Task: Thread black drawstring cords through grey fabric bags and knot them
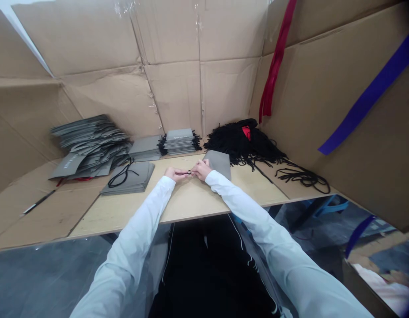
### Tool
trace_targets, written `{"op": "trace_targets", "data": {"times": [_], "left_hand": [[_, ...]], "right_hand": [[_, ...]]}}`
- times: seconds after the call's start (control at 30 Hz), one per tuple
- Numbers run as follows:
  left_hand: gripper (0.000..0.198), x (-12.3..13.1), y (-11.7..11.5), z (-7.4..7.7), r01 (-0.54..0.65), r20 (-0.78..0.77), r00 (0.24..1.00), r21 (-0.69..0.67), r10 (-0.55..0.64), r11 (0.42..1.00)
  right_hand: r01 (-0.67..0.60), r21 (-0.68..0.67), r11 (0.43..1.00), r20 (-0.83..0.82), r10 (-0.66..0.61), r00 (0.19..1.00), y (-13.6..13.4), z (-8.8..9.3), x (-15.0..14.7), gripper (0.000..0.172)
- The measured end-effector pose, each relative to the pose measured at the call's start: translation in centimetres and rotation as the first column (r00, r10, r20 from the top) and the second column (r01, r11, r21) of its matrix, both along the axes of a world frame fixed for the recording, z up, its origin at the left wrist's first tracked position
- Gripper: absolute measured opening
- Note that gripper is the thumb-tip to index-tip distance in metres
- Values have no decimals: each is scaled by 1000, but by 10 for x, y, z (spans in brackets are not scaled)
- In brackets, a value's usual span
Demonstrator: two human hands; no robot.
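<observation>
Midway along the bench [196, 203], left hand [176, 174] and right hand [201, 169] share a pinching grip on one small dark piece [189, 172]; one gray sheet [222, 161] lies beside the right hand. Four gray groups stand leftward and behind: a slumped pile [96, 141], a low stack [141, 177], a plain stack [146, 148] and a black-tufted stack [179, 142]. One black cord heap [244, 143] fills the right rear. Bare wood reaches the near edge. Pale lettering on the slumped pile is illegible.
</observation>
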State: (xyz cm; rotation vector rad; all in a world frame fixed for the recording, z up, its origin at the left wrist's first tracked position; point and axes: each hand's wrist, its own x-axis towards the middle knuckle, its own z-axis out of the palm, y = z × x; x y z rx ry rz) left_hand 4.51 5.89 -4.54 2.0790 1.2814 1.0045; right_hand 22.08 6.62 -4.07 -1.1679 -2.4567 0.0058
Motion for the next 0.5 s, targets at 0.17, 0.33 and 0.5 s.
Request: {"op": "trace_targets", "data": {"times": [0.17, 0.33, 0.5], "left_hand": [[39, 1, 0, 0, -8, 39, 999, -38, 10, 999], [46, 3, 4, -7, -5, 14, 1000, -63, 6, 998], [41, -3, 11, -14, -57, -56, 997, -128, 51, 990]], "right_hand": [[-5, 1, 1000, 8, 5, 1000, 0, 0, -1, 21], [10, -2, 1000, 10, -10, 1000, 0, -2, -1, 22], [16, 7, 1000, 7, -16, 1000, 0, -2, -1, 20]]}}
